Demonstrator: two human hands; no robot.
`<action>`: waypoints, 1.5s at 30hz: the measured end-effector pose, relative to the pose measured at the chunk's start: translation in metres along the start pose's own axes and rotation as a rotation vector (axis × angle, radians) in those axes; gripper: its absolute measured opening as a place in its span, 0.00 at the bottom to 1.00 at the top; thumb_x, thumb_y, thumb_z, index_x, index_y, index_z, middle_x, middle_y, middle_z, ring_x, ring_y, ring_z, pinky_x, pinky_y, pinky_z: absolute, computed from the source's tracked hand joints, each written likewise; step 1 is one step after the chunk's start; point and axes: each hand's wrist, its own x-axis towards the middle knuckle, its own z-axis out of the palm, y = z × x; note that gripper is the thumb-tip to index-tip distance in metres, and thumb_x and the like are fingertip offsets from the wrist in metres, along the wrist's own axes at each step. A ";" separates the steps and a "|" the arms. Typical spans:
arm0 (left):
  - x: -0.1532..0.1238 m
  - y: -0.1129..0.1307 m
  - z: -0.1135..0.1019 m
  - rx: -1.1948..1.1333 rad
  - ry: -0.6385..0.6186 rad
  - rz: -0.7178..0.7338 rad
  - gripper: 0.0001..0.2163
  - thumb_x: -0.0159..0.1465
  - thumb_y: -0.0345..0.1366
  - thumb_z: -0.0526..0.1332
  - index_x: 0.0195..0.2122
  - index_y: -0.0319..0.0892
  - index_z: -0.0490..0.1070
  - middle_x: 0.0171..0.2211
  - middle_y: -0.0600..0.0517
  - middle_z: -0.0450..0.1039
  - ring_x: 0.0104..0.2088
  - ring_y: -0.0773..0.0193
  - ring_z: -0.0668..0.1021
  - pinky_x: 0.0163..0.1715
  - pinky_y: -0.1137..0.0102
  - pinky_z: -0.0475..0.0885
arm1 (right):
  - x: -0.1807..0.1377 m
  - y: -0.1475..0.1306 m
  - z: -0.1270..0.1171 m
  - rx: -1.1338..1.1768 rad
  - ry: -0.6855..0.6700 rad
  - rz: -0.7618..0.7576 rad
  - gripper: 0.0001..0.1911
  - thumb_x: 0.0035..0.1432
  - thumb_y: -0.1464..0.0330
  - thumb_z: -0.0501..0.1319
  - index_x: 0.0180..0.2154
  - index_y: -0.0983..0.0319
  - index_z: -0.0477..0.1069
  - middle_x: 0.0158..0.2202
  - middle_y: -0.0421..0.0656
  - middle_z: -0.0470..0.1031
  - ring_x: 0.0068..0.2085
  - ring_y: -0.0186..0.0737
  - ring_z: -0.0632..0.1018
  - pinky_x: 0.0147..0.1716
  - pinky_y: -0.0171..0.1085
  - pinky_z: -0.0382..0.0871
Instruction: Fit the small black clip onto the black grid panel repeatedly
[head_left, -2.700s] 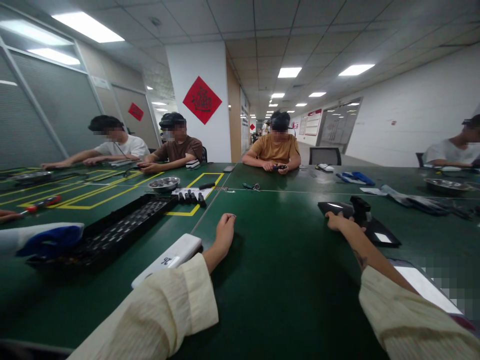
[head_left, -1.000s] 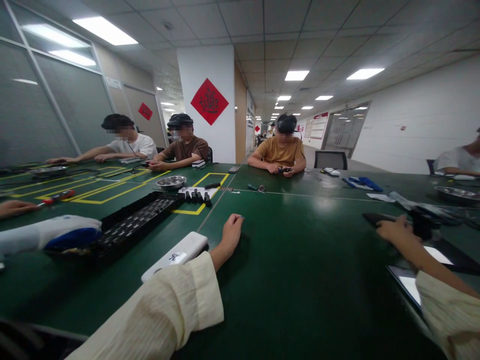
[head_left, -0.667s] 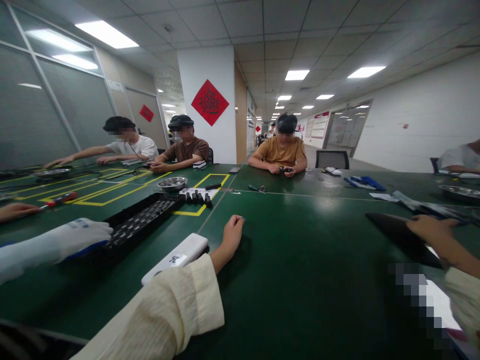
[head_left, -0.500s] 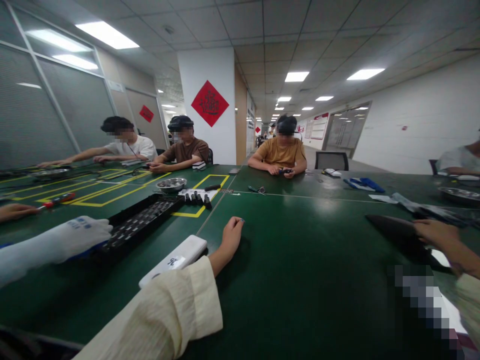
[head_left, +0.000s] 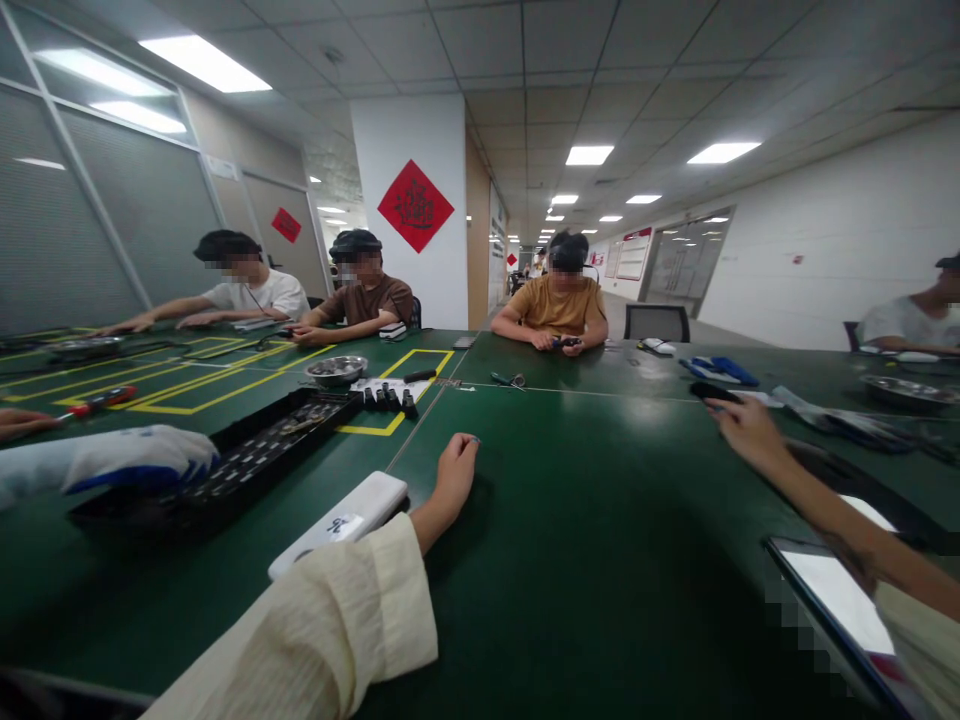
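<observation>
My left hand (head_left: 454, 477) rests on the green table with its fingers closed together; anything in them is too small to make out. Beside that wrist lies a white oblong case (head_left: 345, 522) with a marked label. On the right, my right hand (head_left: 752, 432) stretches forward, its fingertips closed on a dark flat piece (head_left: 714, 392) whose kind is unclear. Under the right forearm a black case-like thing (head_left: 844, 478) is partly hidden. Nearer to me, a phone (head_left: 844, 600) with a bright screen sits below that arm.
At left, a co-worker's gloved hand (head_left: 154, 455) reaches into a long black tray (head_left: 247, 450) of small parts. Beyond it stand a metal bowl (head_left: 336, 370) and several black cylinders (head_left: 390, 398). Blue-and-white gloves (head_left: 720, 371) lie far right. People sit across the table.
My right hand has moved forward and left from over the black case, with a dark piece at its fingertips. More of the phone shows. My left hand stays put. The co-worker's gloved hand turned over the tray.
</observation>
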 end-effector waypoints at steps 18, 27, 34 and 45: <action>0.001 0.017 -0.014 0.096 0.251 0.377 0.08 0.60 0.38 0.51 0.31 0.41 0.66 0.30 0.52 0.64 0.32 0.64 0.69 0.34 0.69 0.67 | -0.152 -0.250 -0.006 0.672 -0.623 -0.671 0.15 0.57 0.68 0.53 0.44 0.60 0.71 0.65 0.43 0.44 0.61 0.51 0.56 0.59 0.47 0.50; -0.073 0.064 0.027 0.087 -0.101 0.614 0.19 0.65 0.39 0.42 0.56 0.43 0.58 0.57 0.46 0.59 0.58 0.59 0.62 0.57 0.59 0.57 | -0.154 -0.270 -0.002 1.907 -0.898 0.268 0.38 0.51 0.41 0.46 0.59 0.54 0.54 0.62 0.44 0.53 0.61 0.45 0.59 0.56 0.48 0.52; -0.103 0.049 0.093 -0.063 -0.244 0.230 0.23 0.65 0.42 0.42 0.61 0.49 0.53 0.62 0.50 0.52 0.63 0.61 0.53 0.61 0.59 0.50 | -0.135 -0.247 0.000 1.689 -0.745 0.436 0.39 0.57 0.46 0.25 0.63 0.56 0.42 0.60 0.44 0.58 0.58 0.41 0.63 0.52 0.46 0.62; -0.129 0.062 0.064 -0.030 -0.883 0.297 0.20 0.66 0.42 0.46 0.57 0.44 0.60 0.55 0.46 0.63 0.56 0.60 0.65 0.58 0.61 0.58 | -0.017 -0.133 -0.011 0.568 0.030 0.167 0.40 0.57 0.49 0.44 0.64 0.57 0.32 0.66 0.46 0.30 0.65 0.49 0.35 0.58 0.58 0.38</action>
